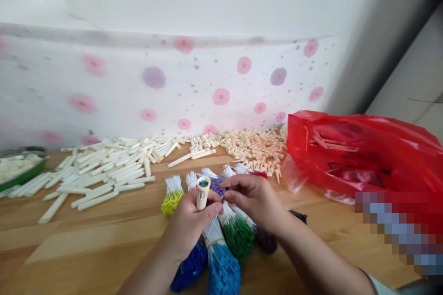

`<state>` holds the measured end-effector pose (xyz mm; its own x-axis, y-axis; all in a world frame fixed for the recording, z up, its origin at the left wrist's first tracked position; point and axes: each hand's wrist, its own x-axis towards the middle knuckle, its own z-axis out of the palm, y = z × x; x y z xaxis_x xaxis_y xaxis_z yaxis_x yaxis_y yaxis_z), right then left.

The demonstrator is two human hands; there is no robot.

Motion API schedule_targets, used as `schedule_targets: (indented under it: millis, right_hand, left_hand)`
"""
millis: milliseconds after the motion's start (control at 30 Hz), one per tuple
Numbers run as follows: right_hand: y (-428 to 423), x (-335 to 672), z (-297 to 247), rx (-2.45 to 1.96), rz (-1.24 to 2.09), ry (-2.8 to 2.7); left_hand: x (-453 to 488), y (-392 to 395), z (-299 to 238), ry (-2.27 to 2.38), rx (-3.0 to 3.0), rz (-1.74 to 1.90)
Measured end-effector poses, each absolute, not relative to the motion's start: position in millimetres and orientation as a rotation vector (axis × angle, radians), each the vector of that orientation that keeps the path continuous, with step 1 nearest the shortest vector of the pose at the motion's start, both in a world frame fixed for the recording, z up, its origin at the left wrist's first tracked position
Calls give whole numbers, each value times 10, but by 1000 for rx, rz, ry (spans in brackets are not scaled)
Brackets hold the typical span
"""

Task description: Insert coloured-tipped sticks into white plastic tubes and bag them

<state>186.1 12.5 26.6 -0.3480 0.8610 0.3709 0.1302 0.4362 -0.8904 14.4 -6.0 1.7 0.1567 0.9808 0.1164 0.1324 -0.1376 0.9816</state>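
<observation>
Front-left table [86,239] free; bundles [238,237] centre, red bag [363,156] seemingly blocking right.

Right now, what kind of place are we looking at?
Probably a home worktable for putting pens together: heaps of white pen tubes on the wooden table, bundles of coloured refills, and the left hand holding one tube.

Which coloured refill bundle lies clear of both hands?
The yellow bundle, left of the left hand; the dark blue, light blue, green and purple ones lie under the hands.

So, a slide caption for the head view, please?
Left hand holds a cream tube; right hand touches coloured refill bundles on a wooden table.
</observation>
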Motion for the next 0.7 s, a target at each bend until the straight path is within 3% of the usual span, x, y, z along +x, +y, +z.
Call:
schedule_targets:
  millis: [200, 500, 700]
  right_hand:
    - [167, 1680, 80, -673, 794, -1734]
    - [134, 1728, -19, -728, 1163, -1473]
    - [22, 1849, 184, -687, 715, -1779]
  left_hand:
    - [107, -64, -182, 966, 1163, 1253]
    - [127, -70, -229, 1029, 1144, 1221]
    - [100, -57, -74, 1067, 1649, 1249]
